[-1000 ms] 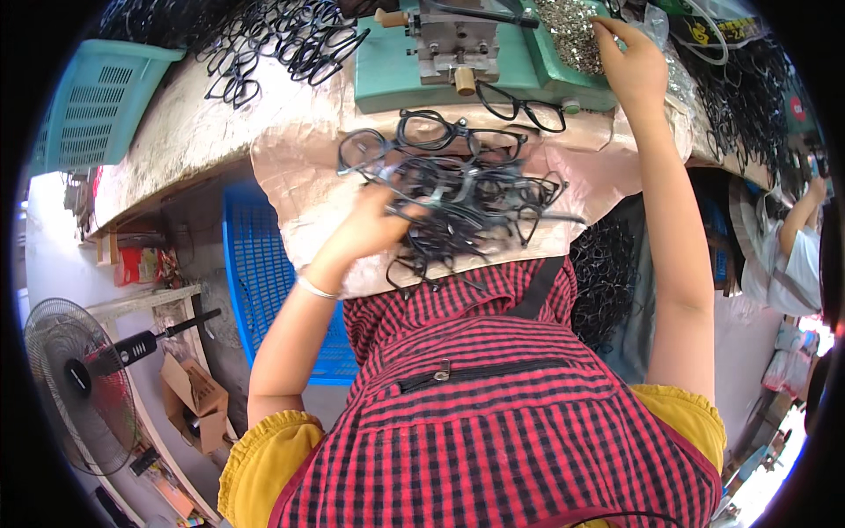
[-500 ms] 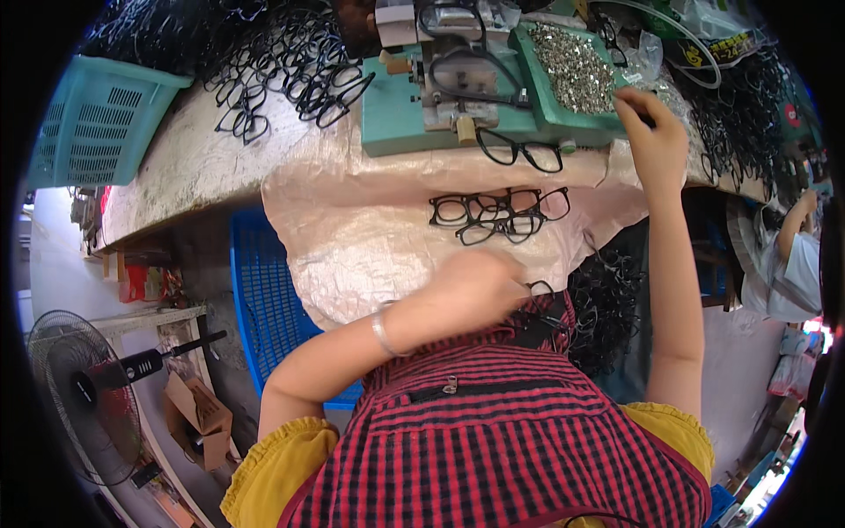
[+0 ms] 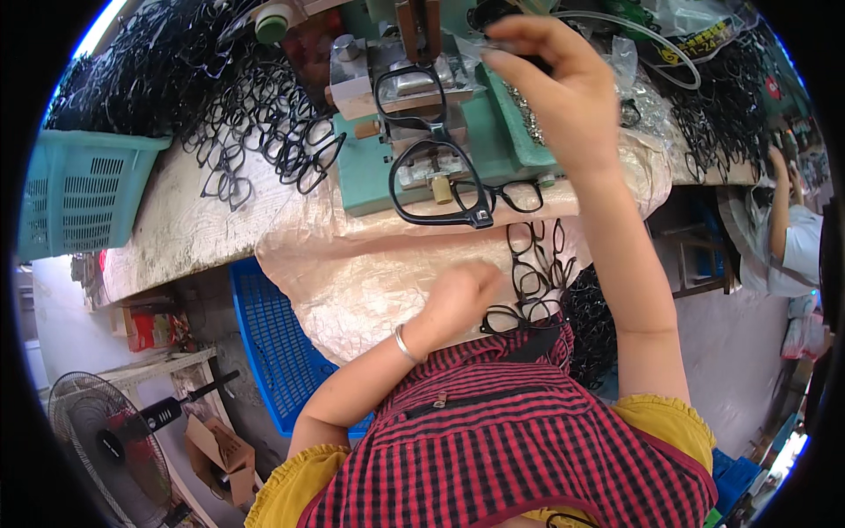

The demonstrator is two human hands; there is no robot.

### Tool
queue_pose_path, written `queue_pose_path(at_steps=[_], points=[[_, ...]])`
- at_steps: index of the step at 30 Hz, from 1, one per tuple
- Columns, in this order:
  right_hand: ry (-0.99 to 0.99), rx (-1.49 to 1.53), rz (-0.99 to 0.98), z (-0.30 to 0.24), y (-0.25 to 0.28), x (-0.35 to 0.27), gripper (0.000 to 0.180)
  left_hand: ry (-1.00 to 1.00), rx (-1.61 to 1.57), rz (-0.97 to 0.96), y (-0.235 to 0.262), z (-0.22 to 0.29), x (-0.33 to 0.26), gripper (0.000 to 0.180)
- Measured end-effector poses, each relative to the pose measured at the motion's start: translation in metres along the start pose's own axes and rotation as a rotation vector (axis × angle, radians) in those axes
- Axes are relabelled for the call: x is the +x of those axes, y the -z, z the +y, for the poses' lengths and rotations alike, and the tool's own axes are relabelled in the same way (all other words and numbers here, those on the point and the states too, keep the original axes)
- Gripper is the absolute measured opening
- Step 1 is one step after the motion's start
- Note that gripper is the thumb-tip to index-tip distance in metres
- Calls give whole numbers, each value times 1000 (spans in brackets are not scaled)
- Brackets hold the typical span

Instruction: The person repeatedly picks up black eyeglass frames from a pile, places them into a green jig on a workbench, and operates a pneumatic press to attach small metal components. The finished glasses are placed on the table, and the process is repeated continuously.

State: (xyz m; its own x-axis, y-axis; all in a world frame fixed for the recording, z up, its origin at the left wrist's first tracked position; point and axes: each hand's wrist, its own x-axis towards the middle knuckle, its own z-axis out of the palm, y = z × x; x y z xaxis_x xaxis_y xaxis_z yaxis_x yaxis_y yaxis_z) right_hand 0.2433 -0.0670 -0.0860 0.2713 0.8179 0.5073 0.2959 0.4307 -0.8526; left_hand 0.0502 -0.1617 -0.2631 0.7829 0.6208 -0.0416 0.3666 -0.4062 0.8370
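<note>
My right hand [image 3: 568,92] is raised beside the green machine [image 3: 356,172], thumb and forefinger brought close together. Anything between those fingertips is too small to make out. On the machine's metal fixture stands a black eyeglass frame [image 3: 431,132], one rim above the other. My left hand [image 3: 462,295], with a bracelet at the wrist, is over the pale sheet and smeared by motion, so its fingers are unclear. Just right of it lie several black eyeglass frames [image 3: 532,282]. Another eyeglass frame [image 3: 519,198] rests at the machine's front edge. My right forearm partly covers the green tray of small metal parts [image 3: 528,119].
Heaps of black frames [image 3: 141,66] cover the back left of the bench, with more frames [image 3: 726,123] at the right. A teal basket [image 3: 88,189] stands left; a blue basket [image 3: 282,343] is below. A fan [image 3: 110,440] stands lower left. A co-worker [image 3: 792,242] is at far right.
My right hand has moved left from the metal parts to the machine. My left hand has shifted slightly lower and left. The view has tilted, and the frames on the sheet appear in a different arrangement.
</note>
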Motion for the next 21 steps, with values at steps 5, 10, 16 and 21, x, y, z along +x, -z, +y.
queue_pose_path(at_steps=[5, 10, 16, 21], points=[[-105, 246, -2, -35, -29, 3, 40, 108, 429, 131, -3, -9, 51, 24], [-108, 295, -81, -39, -24, -4, 43, 39, 329, 82, -13, -19, 39, 23], [-64, 229, -13, -18, -44, 4, 46, -96, 104, -543, 128, 82, -29, 19], [-71, 186, 38, -12, -48, 7, 47, -486, -139, 611, 226, 154, -13, 19]])
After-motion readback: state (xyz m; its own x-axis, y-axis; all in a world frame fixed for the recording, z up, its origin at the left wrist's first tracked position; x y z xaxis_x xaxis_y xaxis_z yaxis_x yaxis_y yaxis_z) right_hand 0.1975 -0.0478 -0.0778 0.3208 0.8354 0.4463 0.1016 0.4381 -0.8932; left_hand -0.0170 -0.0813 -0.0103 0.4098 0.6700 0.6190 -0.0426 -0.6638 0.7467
